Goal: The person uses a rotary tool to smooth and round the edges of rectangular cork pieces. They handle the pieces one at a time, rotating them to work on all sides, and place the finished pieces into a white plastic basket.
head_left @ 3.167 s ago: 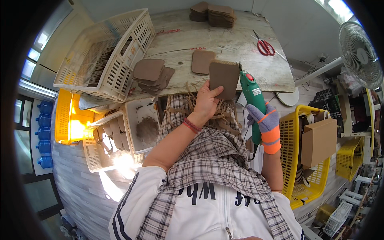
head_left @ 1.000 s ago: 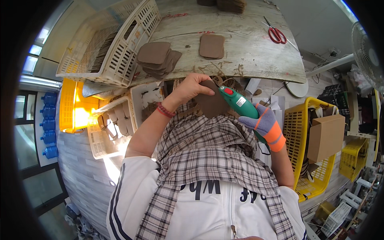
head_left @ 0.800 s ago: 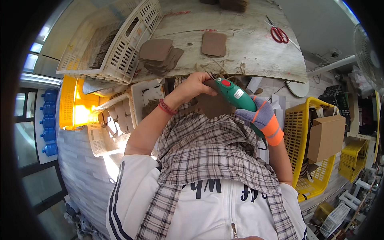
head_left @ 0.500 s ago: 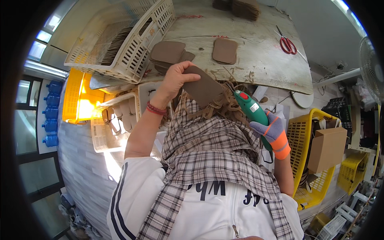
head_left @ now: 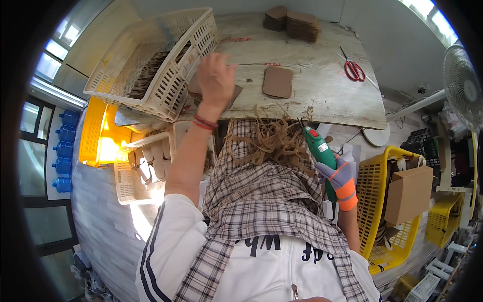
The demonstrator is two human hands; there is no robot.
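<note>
My left hand, with red bands at its wrist, is over a pile of brown rounded-corner pieces by the white basket. Motion smears its fingers, and it covers much of the pile. In a grey and orange glove, my right hand grips green electric scissors with a red button, the blades pointing up toward the table edge. Thin brown offcut strips lie tangled on my checked apron. A small stack of brown pieces sits on the table just beyond them.
On the worktable stand a white basket holding brown pieces, further brown stacks at the back, and red-handled scissors. Below left is a white crate; a yellow basket with a cardboard box stands right.
My left hand has moved up and left from my lap to the pile, and the brown piece it held over the strips is gone from there. My right hand still grips the electric scissors.
</note>
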